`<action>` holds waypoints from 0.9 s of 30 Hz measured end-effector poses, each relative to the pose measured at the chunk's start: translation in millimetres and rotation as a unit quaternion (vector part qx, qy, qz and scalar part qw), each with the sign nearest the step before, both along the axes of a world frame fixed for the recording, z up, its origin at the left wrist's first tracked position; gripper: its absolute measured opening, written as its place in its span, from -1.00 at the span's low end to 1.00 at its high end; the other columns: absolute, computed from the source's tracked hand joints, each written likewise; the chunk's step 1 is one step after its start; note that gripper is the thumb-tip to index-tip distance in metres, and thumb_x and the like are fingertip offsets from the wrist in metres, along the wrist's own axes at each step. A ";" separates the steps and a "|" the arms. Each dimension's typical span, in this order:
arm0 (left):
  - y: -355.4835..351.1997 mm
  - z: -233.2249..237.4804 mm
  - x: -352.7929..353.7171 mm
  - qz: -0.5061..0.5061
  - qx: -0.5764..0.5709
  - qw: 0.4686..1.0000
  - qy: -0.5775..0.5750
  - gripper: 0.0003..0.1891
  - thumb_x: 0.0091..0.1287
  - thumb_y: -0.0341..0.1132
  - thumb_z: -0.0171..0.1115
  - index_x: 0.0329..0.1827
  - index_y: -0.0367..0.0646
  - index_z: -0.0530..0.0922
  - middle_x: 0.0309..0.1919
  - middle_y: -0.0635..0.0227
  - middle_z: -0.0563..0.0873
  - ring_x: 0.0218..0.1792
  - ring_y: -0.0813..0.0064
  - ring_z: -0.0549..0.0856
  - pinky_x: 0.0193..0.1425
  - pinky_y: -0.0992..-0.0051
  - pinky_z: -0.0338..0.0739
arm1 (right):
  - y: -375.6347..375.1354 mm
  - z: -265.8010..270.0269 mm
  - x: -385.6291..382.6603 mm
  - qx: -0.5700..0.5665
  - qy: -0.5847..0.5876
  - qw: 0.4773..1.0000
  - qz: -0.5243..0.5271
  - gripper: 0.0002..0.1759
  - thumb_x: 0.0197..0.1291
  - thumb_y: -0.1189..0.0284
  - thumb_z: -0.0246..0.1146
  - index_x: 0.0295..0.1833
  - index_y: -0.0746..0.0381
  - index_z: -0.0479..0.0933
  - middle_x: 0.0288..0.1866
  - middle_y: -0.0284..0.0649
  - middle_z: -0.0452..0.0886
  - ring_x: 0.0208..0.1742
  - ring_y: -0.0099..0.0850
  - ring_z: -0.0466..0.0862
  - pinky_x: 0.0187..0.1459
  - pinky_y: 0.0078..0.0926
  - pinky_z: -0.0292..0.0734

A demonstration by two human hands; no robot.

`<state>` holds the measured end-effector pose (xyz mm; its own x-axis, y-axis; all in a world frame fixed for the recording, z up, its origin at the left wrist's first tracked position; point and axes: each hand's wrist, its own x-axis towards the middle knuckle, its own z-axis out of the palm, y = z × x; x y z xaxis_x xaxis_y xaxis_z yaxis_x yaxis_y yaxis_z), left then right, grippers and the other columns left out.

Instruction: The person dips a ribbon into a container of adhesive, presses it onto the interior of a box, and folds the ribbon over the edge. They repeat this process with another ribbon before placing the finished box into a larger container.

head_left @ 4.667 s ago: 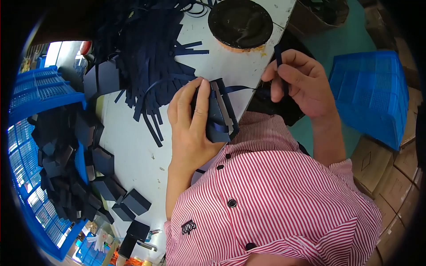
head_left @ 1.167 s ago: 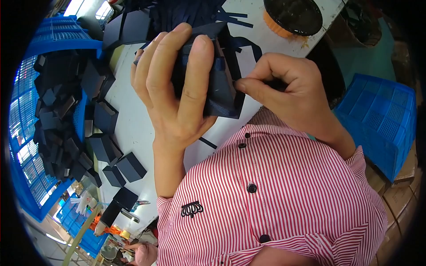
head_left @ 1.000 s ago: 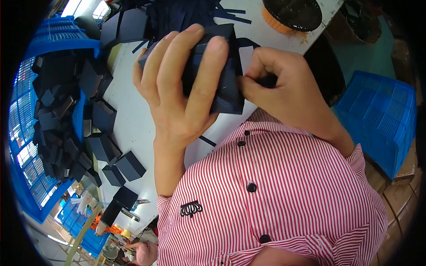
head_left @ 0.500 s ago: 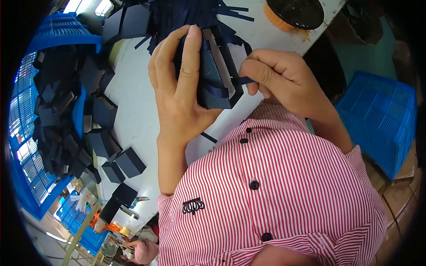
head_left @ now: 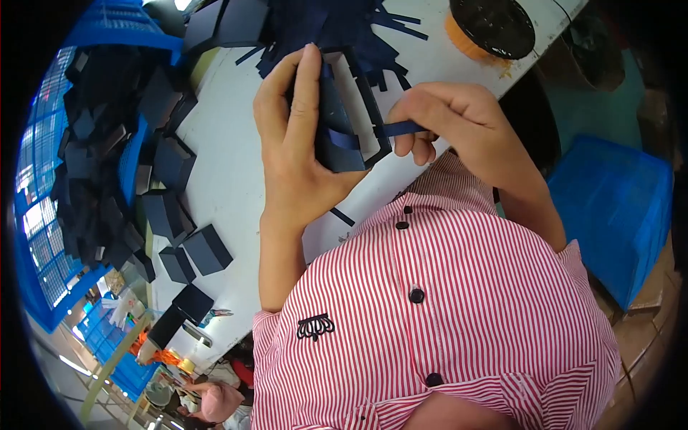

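Note:
A dark blue box [head_left: 337, 107] with a pale interior is tilted above the white table [head_left: 222, 154]. My left hand [head_left: 297, 143] is wrapped round it, fingers over its far side and thumb near its lower edge. A dark ribbon [head_left: 403, 128] runs from the box's right side to my right hand [head_left: 451, 118], which pinches it with bent fingers. Part of the ribbon also loops across the box's face. Beyond the box lies a pile of dark ribbon strips [head_left: 308, 21].
Blue crates [head_left: 43, 287] full of dark boxes stand at the left, with more boxes [head_left: 208, 249] on the table. A black-topped orange tub [head_left: 494, 29] is at the back right. A blue crate [head_left: 609, 208] stands at the right. Another person [head_left: 218, 401] is at the lower left.
The view has shifted slightly. The ribbon between the box and my right hand now shows a longer stretch, and my right hand's fingers have moved along it. My left hand still holds the box.

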<state>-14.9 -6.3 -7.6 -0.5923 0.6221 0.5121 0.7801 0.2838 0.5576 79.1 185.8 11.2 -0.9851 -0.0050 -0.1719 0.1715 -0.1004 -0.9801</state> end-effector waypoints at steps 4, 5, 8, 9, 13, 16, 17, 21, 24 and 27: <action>-10.4 0.9 2.8 0.012 0.018 1.000 -0.017 0.02 -0.27 -0.32 0.60 0.42 -0.30 0.36 0.28 -0.01 0.42 0.29 -0.06 0.41 0.36 0.18 0.33 | -8.7 0.4 -3.4 -0.007 0.029 0.998 -0.056 -0.65 0.48 0.28 0.10 -0.13 0.38 0.58 -0.23 -0.27 0.64 -0.20 -0.54 0.61 -0.13 -0.60 0.52; -18.1 0.1 3.9 0.016 0.005 1.000 -0.018 0.03 -0.28 -0.23 0.61 0.40 -0.30 0.37 0.27 -0.04 0.43 0.28 -0.08 0.41 0.38 0.14 0.29 | -11.0 6.0 -5.0 0.063 0.047 0.995 -0.060 -0.74 0.44 0.34 0.14 -0.12 0.35 0.57 -0.22 -0.28 0.64 -0.15 -0.54 0.60 -0.09 -0.58 0.51; -34.8 5.4 12.2 0.051 0.023 0.998 -0.006 0.02 -0.27 -0.14 0.58 0.38 -0.27 0.36 0.24 -0.06 0.43 0.27 -0.09 0.42 0.36 0.09 0.26 | -12.0 -26.3 -11.4 0.113 0.096 0.979 -0.141 -0.97 0.33 0.58 0.23 -0.17 0.33 0.54 -0.24 -0.25 0.64 -0.20 -0.53 0.63 -0.10 -0.60 0.51; -47.4 10.7 18.0 0.071 0.014 0.997 -0.010 0.06 -0.27 -0.16 0.59 0.42 -0.28 0.30 0.27 -0.08 0.41 0.29 -0.11 0.40 0.39 0.08 0.23 | -7.2 -44.6 -17.6 0.105 0.121 0.973 -0.167 -0.97 0.34 0.58 0.23 -0.19 0.33 0.54 -0.28 -0.26 0.63 -0.20 -0.53 0.63 -0.10 -0.59 0.52; -79.6 14.5 59.9 0.205 0.017 0.979 0.010 0.13 -0.28 -0.22 0.60 0.48 -0.25 0.23 0.30 -0.08 0.36 0.32 -0.10 0.36 0.40 0.10 0.22 | -35.5 -37.0 -45.3 0.030 0.200 0.977 -0.072 -0.88 0.39 0.48 0.22 -0.20 0.32 0.54 -0.37 -0.30 0.57 -0.34 -0.57 0.52 -0.18 -0.65 0.43; -99.4 20.3 104.4 0.296 0.021 0.955 -0.026 0.14 -0.25 -0.25 0.61 0.51 -0.22 0.20 0.34 -0.07 0.32 0.36 -0.07 0.32 0.43 0.14 0.21 | -60.7 -30.5 -48.4 -0.027 0.157 0.987 -0.011 -0.85 0.40 0.44 0.23 -0.20 0.30 0.55 -0.40 -0.33 0.55 -0.37 -0.60 0.48 -0.22 -0.69 0.39; -99.7 21.7 119.8 0.329 0.026 0.943 -0.044 0.13 -0.24 -0.26 0.61 0.51 -0.21 0.19 0.35 -0.07 0.31 0.37 -0.07 0.31 0.44 0.16 0.21 | -63.7 -35.3 -53.4 -0.050 0.139 0.989 0.016 -0.85 0.39 0.43 0.23 -0.20 0.30 0.55 -0.42 -0.34 0.55 -0.37 -0.61 0.48 -0.23 -0.69 0.38; -108.4 21.0 178.9 0.428 0.069 0.896 -0.100 0.12 -0.17 -0.33 0.60 0.54 -0.21 0.14 0.40 -0.05 0.26 0.42 -0.03 0.26 0.50 0.25 0.19 | -96.2 -75.1 -47.5 -0.076 0.085 0.983 0.142 -0.82 0.39 0.41 0.23 -0.10 0.32 0.60 -0.45 -0.35 0.56 -0.43 -0.62 0.48 -0.32 -0.67 0.40; -108.7 27.4 211.6 0.483 0.067 0.866 -0.110 0.12 -0.16 -0.36 0.60 0.54 -0.20 0.14 0.41 -0.02 0.26 0.42 0.02 0.28 0.48 0.29 0.25 | -119.2 -100.4 -32.2 -0.069 0.028 0.973 0.218 -0.75 0.42 0.40 0.17 0.03 0.34 0.59 -0.46 -0.34 0.57 -0.46 -0.61 0.50 -0.36 -0.68 0.41; -102.4 31.2 233.8 0.514 0.060 0.848 -0.113 0.12 -0.16 -0.37 0.60 0.54 -0.19 0.14 0.41 0.02 0.28 0.40 0.05 0.34 0.44 0.29 0.32 | -124.9 -121.3 -26.5 -0.049 0.091 0.962 0.252 -0.80 0.44 0.43 0.08 -0.15 0.32 0.55 -0.56 -0.36 0.50 -0.56 -0.64 0.42 -0.49 -0.71 0.30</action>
